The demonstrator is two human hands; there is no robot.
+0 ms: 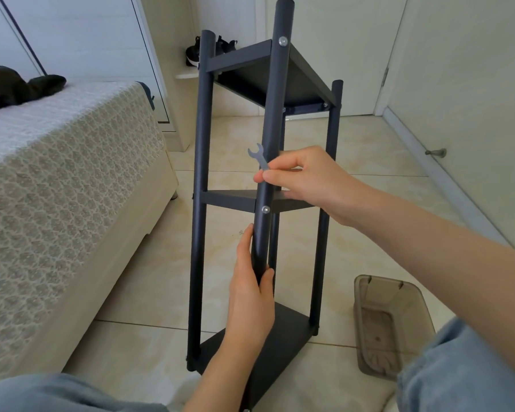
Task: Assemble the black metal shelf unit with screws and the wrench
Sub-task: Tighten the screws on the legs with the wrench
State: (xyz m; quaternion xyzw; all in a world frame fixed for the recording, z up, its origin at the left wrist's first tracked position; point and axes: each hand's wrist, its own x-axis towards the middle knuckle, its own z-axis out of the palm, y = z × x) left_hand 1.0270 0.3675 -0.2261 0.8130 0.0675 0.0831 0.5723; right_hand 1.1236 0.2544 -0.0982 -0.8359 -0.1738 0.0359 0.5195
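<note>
The black metal shelf unit stands upright on the tiled floor, with three shelves fixed between round posts. My left hand grips the lower part of the near post, just below the middle shelf. My right hand pinches a small flat grey wrench beside that post, above the middle shelf, its open jaw pointing up. Silver screw heads show on the near post at the top shelf and at the middle shelf.
A bed with a patterned cover fills the left. A translucent brown plastic bin sits on the floor at the lower right. White doors and a wall close off the back and right. My knees in jeans frame the bottom edge.
</note>
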